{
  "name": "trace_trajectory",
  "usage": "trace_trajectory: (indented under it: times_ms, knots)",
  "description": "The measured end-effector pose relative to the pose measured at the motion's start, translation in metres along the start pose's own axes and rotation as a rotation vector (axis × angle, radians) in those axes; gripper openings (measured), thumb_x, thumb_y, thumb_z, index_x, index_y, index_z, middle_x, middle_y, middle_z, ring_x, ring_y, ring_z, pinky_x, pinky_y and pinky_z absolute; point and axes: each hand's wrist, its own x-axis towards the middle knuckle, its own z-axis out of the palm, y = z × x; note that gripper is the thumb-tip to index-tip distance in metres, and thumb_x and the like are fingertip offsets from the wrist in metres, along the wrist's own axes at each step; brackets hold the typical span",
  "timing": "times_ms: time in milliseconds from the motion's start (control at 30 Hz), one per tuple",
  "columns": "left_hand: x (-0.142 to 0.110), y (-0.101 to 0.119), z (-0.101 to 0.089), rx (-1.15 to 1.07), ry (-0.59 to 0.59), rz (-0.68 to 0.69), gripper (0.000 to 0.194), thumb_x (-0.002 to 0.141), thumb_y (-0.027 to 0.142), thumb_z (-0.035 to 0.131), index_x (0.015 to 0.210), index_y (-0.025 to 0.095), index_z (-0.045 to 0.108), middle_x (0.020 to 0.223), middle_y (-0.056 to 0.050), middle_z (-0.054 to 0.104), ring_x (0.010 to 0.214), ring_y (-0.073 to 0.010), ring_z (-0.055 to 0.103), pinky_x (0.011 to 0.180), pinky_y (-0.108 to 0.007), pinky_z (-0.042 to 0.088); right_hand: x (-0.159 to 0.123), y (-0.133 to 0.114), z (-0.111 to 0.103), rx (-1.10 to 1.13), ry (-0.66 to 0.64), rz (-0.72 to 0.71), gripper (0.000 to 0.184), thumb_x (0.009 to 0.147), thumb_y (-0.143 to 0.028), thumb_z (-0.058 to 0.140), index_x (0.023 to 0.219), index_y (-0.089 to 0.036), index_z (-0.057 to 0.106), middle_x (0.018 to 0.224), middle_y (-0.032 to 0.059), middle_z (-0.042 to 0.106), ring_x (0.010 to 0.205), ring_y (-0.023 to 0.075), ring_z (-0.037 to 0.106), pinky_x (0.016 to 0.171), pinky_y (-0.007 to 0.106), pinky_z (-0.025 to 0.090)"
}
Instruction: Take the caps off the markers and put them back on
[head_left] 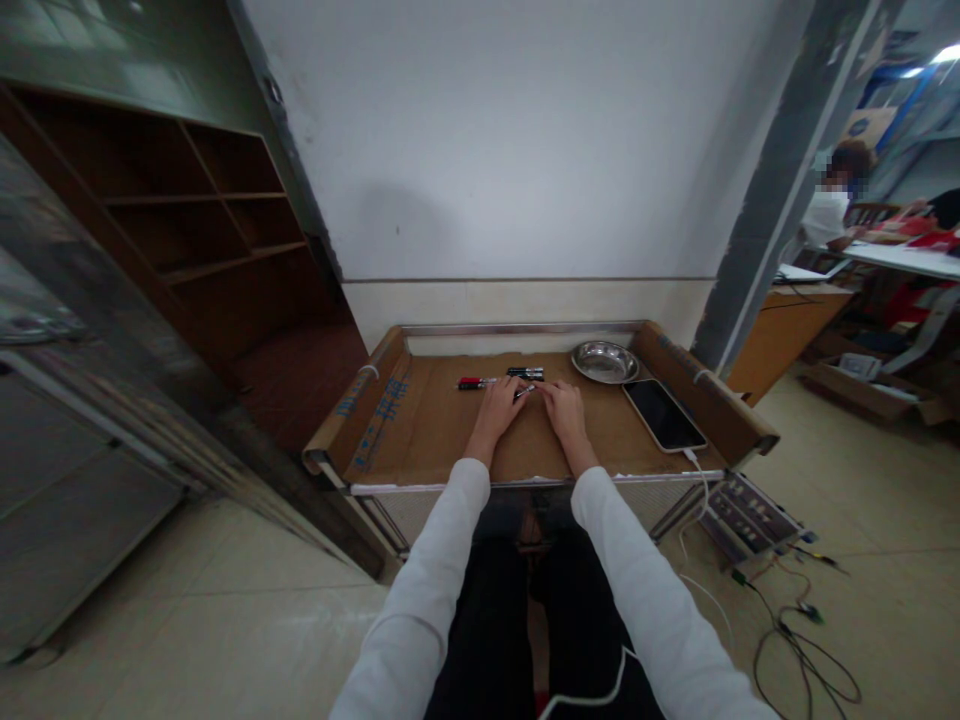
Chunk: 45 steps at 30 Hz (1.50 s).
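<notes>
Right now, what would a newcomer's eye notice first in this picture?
Probably the left hand and right hand, nearly meeting among slim red and black pens on the brown cardboard. Next, the shiny metal dish at the back right, then the dark-screened phone in front of it, with a white cable plugged in.

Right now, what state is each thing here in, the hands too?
Left hand: fingers bent, at a small pen
Right hand: fingertips at the same pen's end
Other pens: lying down; caps too small to judge
Bowl: upright, uncovered
Phone: face up, screen dark, plugged in
Cable: connected to phone, hanging over the edge
Cardboard: spread out, sides curled up
Shelf: open-fronted
</notes>
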Motion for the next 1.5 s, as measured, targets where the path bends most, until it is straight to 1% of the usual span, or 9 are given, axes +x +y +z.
trace_trajectory:
  times_ms: [167, 367, 500, 567, 633, 733, 967, 1333, 1500]
  knots:
    - [0.000, 0.001, -0.003, -0.059, 0.043, 0.020, 0.010, 0.091, 0.024, 0.051, 0.098, 0.019, 0.056, 0.101, -0.007, 0.062, 0.100, -0.0211, 0.056, 0.092, -0.035, 0.042, 0.001, -0.002, 0.003, 0.103, 0.023, -0.121, 0.041, 0.091, -0.012, 0.037, 0.125, -0.019, 0.058, 0.116, 0.0101, 0.065, 0.104, 0.0195, 0.057, 0.091, 0.032, 0.041]
    - [0.000, 0.003, -0.004, -0.100, 0.107, -0.026, 0.013, 0.092, 0.023, 0.049, 0.102, 0.018, 0.055, 0.101, -0.008, 0.063, 0.099, -0.0202, 0.057, 0.091, -0.033, 0.043, -0.004, -0.011, -0.002, 0.227, -0.010, -0.309, 0.065, 0.084, -0.010, 0.035, 0.148, -0.020, 0.027, 0.130, 0.0078, 0.058, 0.112, 0.0177, 0.056, 0.098, 0.032, 0.042]
    - [-0.001, 0.005, -0.005, -0.049, 0.216, -0.121, 0.018, 0.095, 0.028, 0.042, 0.104, 0.018, 0.054, 0.101, -0.009, 0.064, 0.098, -0.0204, 0.058, 0.090, -0.034, 0.043, -0.002, -0.008, 0.005, 0.211, 0.007, -0.251, 0.071, 0.081, -0.011, 0.036, 0.150, -0.012, 0.016, 0.129, 0.0116, 0.058, 0.115, 0.0187, 0.055, 0.099, 0.033, 0.043]
    - [-0.002, 0.005, -0.005, 0.038, 0.278, -0.223, 0.021, 0.096, 0.029, 0.039, 0.103, 0.017, 0.055, 0.102, -0.010, 0.064, 0.099, -0.0218, 0.057, 0.090, -0.035, 0.042, 0.000, -0.004, 0.013, 0.195, 0.021, -0.184, 0.067, 0.082, -0.013, 0.038, 0.148, -0.009, 0.021, 0.129, 0.0145, 0.057, 0.116, 0.0206, 0.054, 0.099, 0.035, 0.043]
    - [-0.003, 0.004, -0.006, 0.136, 0.313, -0.345, 0.022, 0.096, 0.028, 0.037, 0.102, 0.016, 0.055, 0.103, -0.011, 0.063, 0.099, -0.0235, 0.056, 0.090, -0.037, 0.041, 0.003, 0.001, 0.021, 0.188, 0.030, -0.138, 0.058, 0.084, -0.015, 0.038, 0.142, -0.008, 0.034, 0.131, 0.0160, 0.056, 0.119, 0.0219, 0.052, 0.102, 0.037, 0.042]
    - [-0.005, 0.004, -0.006, 0.251, 0.287, -0.469, 0.022, 0.095, 0.024, 0.037, 0.101, 0.014, 0.055, 0.104, -0.013, 0.061, 0.100, -0.0259, 0.054, 0.090, -0.039, 0.041, 0.005, 0.007, 0.029, 0.158, 0.042, -0.064, 0.049, 0.085, -0.016, 0.037, 0.133, -0.008, 0.045, 0.132, 0.0165, 0.054, 0.123, 0.0221, 0.050, 0.105, 0.037, 0.039]
    - [-0.010, 0.006, -0.004, 0.341, 0.161, -0.528, 0.017, 0.088, 0.017, 0.046, 0.101, 0.009, 0.054, 0.105, -0.017, 0.056, 0.100, -0.0277, 0.054, 0.087, -0.038, 0.043, 0.007, 0.010, 0.034, 0.010, 0.003, 0.041, 0.047, 0.087, -0.020, 0.039, 0.132, -0.009, 0.049, 0.138, 0.0166, 0.050, 0.129, 0.0241, 0.044, 0.109, 0.037, 0.034]
    - [-0.010, 0.005, -0.004, 0.255, 0.136, -0.516, 0.021, 0.084, 0.008, 0.044, 0.104, 0.008, 0.051, 0.107, -0.019, 0.054, 0.102, -0.0271, 0.053, 0.089, -0.039, 0.042, 0.008, 0.010, 0.036, -0.031, -0.022, 0.057, 0.047, 0.090, -0.022, 0.039, 0.133, -0.008, 0.048, 0.140, 0.0173, 0.047, 0.129, 0.0239, 0.044, 0.108, 0.036, 0.032]
    - [-0.011, 0.006, -0.005, 0.120, -0.009, -0.246, 0.025, 0.077, -0.001, 0.043, 0.092, 0.015, 0.056, 0.102, -0.012, 0.057, 0.102, -0.0242, 0.052, 0.093, -0.038, 0.040, 0.008, 0.010, 0.032, -0.006, -0.004, 0.065, 0.039, 0.089, -0.019, 0.041, 0.125, -0.010, 0.053, 0.129, 0.0163, 0.055, 0.118, 0.0227, 0.049, 0.101, 0.034, 0.036]
